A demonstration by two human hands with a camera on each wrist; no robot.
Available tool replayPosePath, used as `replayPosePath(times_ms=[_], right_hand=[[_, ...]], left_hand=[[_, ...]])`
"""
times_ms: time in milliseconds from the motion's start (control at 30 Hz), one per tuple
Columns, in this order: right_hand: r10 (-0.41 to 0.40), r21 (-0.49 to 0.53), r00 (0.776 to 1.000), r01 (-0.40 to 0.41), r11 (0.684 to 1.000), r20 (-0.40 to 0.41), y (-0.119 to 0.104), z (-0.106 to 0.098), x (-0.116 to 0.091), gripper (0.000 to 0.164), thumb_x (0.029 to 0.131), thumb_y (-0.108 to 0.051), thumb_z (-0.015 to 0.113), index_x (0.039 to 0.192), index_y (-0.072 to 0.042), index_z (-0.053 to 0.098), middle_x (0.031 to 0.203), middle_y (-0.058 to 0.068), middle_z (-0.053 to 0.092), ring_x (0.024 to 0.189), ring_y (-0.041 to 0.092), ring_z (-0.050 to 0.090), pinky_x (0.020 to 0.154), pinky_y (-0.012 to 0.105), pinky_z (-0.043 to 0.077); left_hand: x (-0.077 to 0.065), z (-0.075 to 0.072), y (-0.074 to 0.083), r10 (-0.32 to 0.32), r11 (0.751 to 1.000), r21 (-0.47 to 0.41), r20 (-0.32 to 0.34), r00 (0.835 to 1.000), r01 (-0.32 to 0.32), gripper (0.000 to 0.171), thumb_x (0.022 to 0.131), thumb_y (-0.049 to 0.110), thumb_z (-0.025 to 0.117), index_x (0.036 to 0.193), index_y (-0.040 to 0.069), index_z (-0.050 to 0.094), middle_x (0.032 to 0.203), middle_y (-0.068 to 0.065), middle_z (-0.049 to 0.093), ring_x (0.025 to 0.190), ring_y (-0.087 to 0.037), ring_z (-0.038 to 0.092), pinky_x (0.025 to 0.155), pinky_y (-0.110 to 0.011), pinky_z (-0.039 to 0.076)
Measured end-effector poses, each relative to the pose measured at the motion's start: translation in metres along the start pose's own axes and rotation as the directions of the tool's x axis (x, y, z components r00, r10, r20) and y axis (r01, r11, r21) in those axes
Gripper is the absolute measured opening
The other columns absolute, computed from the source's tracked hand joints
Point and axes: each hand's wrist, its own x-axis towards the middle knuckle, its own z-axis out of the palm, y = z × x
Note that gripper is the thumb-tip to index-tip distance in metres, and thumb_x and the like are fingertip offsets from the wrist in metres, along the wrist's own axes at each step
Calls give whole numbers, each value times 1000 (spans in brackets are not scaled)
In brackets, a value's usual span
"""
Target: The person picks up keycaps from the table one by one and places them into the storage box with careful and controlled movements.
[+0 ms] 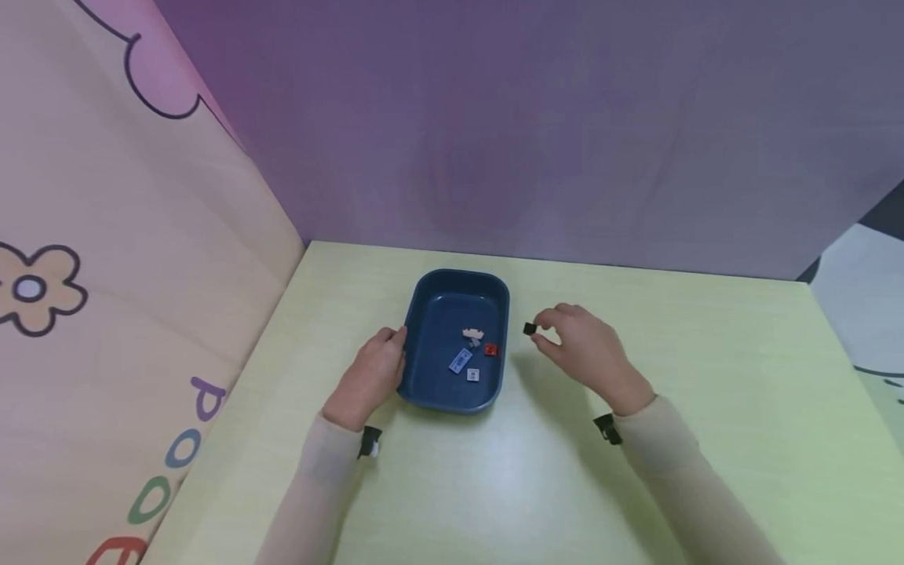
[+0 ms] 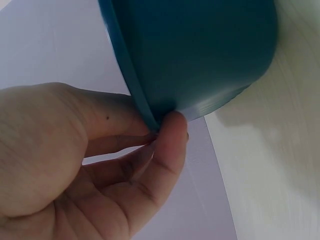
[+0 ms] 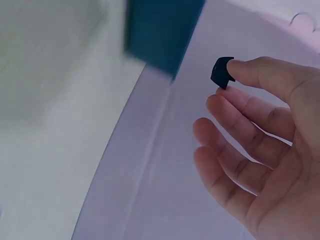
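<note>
My left hand [image 1: 373, 370] pinches the left rim of a dark blue tray [image 1: 441, 404]; in the left wrist view the thumb and fingers meet on the rim of the tray [image 2: 200, 55]. Just right of the tray, my right hand [image 1: 589, 353] holds a small black piece [image 1: 530, 329] between thumb and index finger, above the table. The right wrist view shows the black piece [image 3: 222, 72] at the fingertips, with the other fingers loosely bent. Inside the tray lie a pale pink piece [image 1: 473, 333], a small grey piece [image 1: 475, 343], a red square [image 1: 490, 350], a blue rectangle [image 1: 461, 361] and a white square [image 1: 473, 375].
The tray stands on a pale yellow-green table [image 1: 452, 494]. A purple wall panel [image 1: 565, 133] rises behind the table's far edge. To the left stands a cream panel [image 1: 141, 259] with printed flowers and letters. A black-and-white printed surface [image 1: 862, 298] shows at the right.
</note>
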Motion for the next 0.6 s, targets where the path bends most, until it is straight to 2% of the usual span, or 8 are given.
replayPosePath(times_ms=[100,233,467,600], right_hand=[[-31,-6,999,31,1000,32,-18,7,8,20,89,-21,77,105,-8,74,93,4,68,82,21,64,61,36,57],[-36,-2,996,37,999,75,-31,14,14,21,90,-23,76,106,-9,74,95,3,68,84,19,64,66,36,57],[-26,4,995,26,1000,96,-34,18,15,22,91,-24,75,106,-8,74,98,4,68,88,21,64,70,38,58],[-5,2,996,4,1000,88,-31,17,9,23,91,-25,74,108,-8,74,98,4,68,90,22,64,70,39,58]], left_hand=[[1,1,-1,-3,1000,-2,5,1000,3,44,95,-3,62,134,-18,51,112,-27,60,100,-36,63,85,-42,56],[1,2,0,2,1000,-5,7,1000,-2,44,94,-3,62,134,-18,51,111,-26,60,99,-35,63,85,-42,56],[3,2,1,2,1000,-14,16,1000,-2,44,94,-3,62,135,-18,50,112,-26,60,100,-36,63,86,-42,56],[3,1,1,6,1000,-12,18,1000,-6,45,94,-3,62,135,-18,50,112,-26,60,100,-35,63,85,-42,56]])
